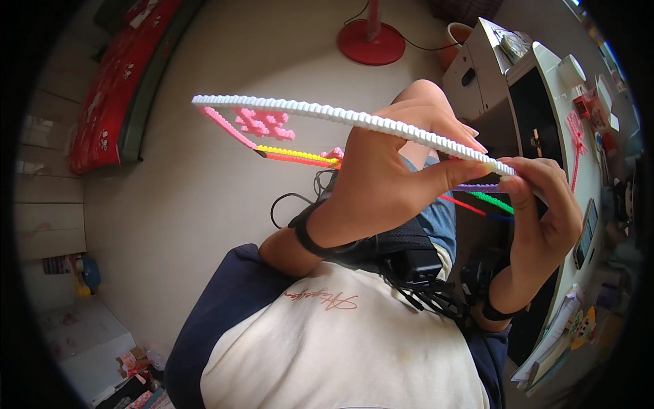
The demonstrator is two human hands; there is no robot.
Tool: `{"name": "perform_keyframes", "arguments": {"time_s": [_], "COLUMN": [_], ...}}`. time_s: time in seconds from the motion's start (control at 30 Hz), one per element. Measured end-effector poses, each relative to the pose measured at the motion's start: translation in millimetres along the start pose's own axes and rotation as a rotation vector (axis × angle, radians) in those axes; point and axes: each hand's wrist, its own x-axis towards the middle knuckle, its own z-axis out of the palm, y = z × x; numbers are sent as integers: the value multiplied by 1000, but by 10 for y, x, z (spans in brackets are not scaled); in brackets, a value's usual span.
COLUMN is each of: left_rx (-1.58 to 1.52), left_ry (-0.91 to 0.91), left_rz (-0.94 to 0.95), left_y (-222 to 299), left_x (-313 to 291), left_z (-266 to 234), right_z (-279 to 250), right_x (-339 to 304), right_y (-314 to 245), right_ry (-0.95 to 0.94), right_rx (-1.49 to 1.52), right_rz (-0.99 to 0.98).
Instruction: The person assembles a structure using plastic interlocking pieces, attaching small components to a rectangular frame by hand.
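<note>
In front of me I hold up a long white ridged strip point(293, 107), built of small plastic pieces. It is the near edge of a larger construction with a pink strip point(228, 127), a yellow strip point(296, 155), a purple strip point(477, 187) and a green strip point(494, 202). A pink lattice piece point(264, 124) shows beneath the white edge. My left hand point(385, 180) pinches the white strip near its right end, thumb below. At the very end, my right hand point(548, 208) grips it between thumb and fingers. My left hand hides the construction's middle.
To the right runs a white desk point(555, 102) with a phone point(586, 233), papers point(558, 334) and a pink beaded piece point(576, 136). A red round stand base point(371, 42) is on the floor ahead. A red-covered piece of furniture point(116, 88) stands far left. Black cables point(422, 293) lie across my lap.
</note>
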Motion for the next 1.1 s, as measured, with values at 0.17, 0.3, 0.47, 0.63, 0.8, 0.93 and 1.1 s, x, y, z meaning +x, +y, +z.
{"name": "perform_keyframes", "arguments": {"time_s": [0.17,0.3,0.47,0.63,0.8,0.93,1.1], "left_rx": [8,-6,-144,-274,-983,-1217,-982], "left_ry": [-2,33,152,57,530,554,486], "left_rz": [-172,-238,-321,-454,-758,-850,-1007], "left_y": [-31,28,30,-100,-550,-834,-773], "left_x": [-30,-53,-55,-273,-713,-1065,-1376], "left_z": [-22,-118,-251,-463,-968,-1274,-1430], "right_z": [25,1,-92,-92,200,433,406], "right_x": [40,222,474,255,-319,-565,-607], "right_y": [51,161,389,119,170,282,292], "right_ry": [2,39,171,337,-123,-564,-780], "right_rx": [-10,78,-88,-281,-73,28,119], "right_rz": [-1,102,0,-45,-120,-184,-173]}}
